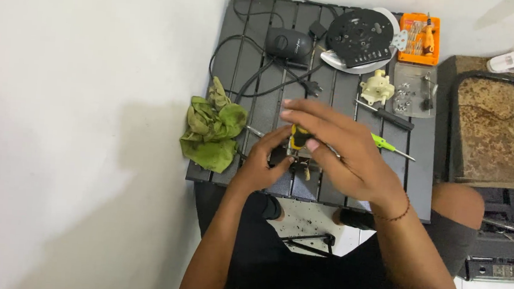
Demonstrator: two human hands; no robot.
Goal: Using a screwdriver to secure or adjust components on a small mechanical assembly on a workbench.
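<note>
Head view: right hand (345,151) grip clamped on yellow-black screwdriver (298,137), upright at near edge of bench (259,111). Left hand (261,163) grip pinching small part (300,164) beneath it. Green rag (211,128) left. Green screwdriver (391,146) right.

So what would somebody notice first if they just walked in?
Probably the two hands, left and right, meeting at the near edge of the dark slatted table around a yellow-handled tool. Next, the crumpled green rag at the table's left edge and the orange bit case at the far right corner.
</note>
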